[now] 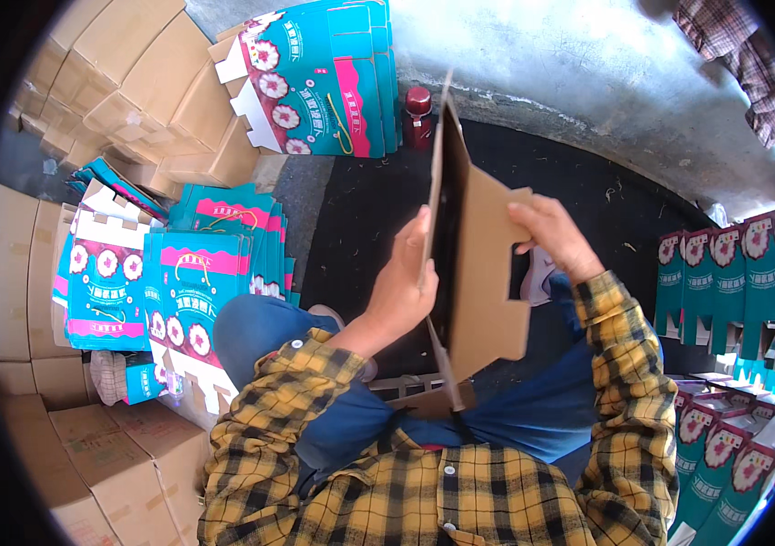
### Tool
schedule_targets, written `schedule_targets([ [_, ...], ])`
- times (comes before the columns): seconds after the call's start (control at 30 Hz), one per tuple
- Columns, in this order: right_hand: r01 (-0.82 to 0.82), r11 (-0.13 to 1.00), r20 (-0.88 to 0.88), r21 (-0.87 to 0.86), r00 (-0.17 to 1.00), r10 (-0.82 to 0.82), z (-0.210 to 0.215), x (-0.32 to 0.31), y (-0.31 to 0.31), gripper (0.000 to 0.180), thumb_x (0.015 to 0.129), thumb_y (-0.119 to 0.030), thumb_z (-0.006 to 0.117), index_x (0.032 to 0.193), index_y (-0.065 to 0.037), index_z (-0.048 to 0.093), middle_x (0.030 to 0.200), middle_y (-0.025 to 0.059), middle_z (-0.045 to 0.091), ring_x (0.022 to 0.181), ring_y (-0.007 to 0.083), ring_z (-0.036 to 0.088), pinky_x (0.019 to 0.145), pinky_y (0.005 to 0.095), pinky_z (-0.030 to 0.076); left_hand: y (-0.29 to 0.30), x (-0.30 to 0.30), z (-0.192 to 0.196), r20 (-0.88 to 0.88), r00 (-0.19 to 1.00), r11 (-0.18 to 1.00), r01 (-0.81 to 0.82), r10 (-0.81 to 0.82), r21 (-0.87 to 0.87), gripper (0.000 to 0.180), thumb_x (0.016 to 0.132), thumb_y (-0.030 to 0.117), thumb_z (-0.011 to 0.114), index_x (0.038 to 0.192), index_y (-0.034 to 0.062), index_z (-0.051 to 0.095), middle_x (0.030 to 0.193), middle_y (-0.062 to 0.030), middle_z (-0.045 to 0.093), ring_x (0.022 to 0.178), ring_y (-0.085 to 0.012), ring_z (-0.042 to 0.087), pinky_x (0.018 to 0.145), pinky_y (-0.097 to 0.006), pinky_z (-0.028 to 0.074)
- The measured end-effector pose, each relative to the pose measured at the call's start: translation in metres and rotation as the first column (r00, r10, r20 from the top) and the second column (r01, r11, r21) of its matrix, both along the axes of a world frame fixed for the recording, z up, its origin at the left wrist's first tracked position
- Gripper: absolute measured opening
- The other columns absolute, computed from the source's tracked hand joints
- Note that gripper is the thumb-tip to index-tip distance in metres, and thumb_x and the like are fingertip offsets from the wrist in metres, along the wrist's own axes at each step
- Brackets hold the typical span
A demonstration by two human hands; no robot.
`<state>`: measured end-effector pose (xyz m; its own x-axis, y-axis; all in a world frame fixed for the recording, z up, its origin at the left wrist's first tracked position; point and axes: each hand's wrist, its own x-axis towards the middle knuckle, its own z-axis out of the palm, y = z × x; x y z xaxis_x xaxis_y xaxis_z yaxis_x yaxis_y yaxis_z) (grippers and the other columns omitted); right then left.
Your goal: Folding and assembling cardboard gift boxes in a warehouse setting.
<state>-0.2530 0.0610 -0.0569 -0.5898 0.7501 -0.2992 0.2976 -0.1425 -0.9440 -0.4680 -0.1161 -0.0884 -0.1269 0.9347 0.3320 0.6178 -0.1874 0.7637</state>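
Between my hands a cardboard carton (488, 273) stands on edge above my lap, partly unfolded. Its brown inner side and a notched flap face right, while the outer panel is seen nearly edge-on. My left hand (403, 284) presses along that outer panel, thumb and fingers at its edge. On the other side, my right hand (553, 235) pinches the flap's upper right corner, just above the notch. The carton's dark inside shows as a narrow gap.
Flat teal and pink printed cartons (195, 300) are stacked at left, more (315, 82) lean at the back. Brown boxes (124, 82) pile up on the left. A red flask (417, 114) stands by the wall. Folded teal cartons (733, 273) line the right.
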Motion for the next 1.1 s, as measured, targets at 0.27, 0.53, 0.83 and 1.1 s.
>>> schedule_targets([
  [0.27, 0.348, 0.907, 0.086, 0.237, 0.922, -0.377, -0.017, 0.05, 0.089, 0.037, 0.098, -0.033, 0.057, 0.11, 0.0, 0.069, 0.094, 0.0056, 0.072, 0.077, 0.0146, 0.068, 0.055, 0.0291, 0.055, -0.052, -0.019, 0.003, -0.181, 0.976, 0.992, 0.122, -0.122, -0.016, 0.067, 0.09, -0.005, 0.064, 0.152, 0.015, 0.047, 0.139, -0.0212, 0.054, 0.122, -0.0414, 0.06, 0.1, -0.045, 0.053],
  [0.53, 0.255, 0.874, 0.192, 0.414, 0.914, -0.358, -0.013, 0.034, 0.088, 0.04, 0.098, -0.03, 0.053, 0.104, 0.007, 0.066, 0.088, 0.0158, 0.074, 0.069, 0.0228, 0.074, 0.058, 0.0332, 0.059, -0.039, -0.025, 0.019, -0.357, 0.897, 0.962, 0.212, -0.26, -0.17, 0.083, 0.078, 0.011, 0.084, 0.152, 0.0172, 0.048, 0.143, -0.0203, 0.051, 0.127, -0.0403, 0.057, 0.103, -0.045, 0.051],
  [0.83, 0.188, 0.841, 0.254, 0.507, 0.9, -0.355, -0.008, 0.024, 0.086, 0.04, 0.099, -0.029, 0.053, 0.102, 0.009, 0.063, 0.085, 0.0203, 0.072, 0.068, 0.0276, 0.074, 0.06, 0.0376, 0.061, -0.027, -0.013, 0.014, -0.464, 0.812, 0.935, 0.309, -0.355, -0.175, 0.093, 0.071, 0.042, 0.089, 0.153, 0.0214, 0.05, 0.155, -0.022, 0.041, 0.142, -0.041, 0.042, 0.116, -0.051, 0.039],
  [1.1, 0.057, 0.967, 0.235, 0.249, 0.965, -0.117, 0.012, 0.018, 0.059, 0.032, 0.099, -0.027, 0.052, 0.116, -0.002, 0.061, 0.097, 0.0067, 0.07, 0.081, 0.0158, 0.07, 0.064, 0.0301, 0.058, -0.014, -0.012, -0.004, -0.488, 0.804, 0.94, 0.261, -0.339, -0.222, 0.09, 0.075, 0.053, 0.083, 0.153, 0.0209, 0.05, 0.158, -0.0243, 0.036, 0.148, -0.0437, 0.032, 0.12, -0.054, 0.03],
])
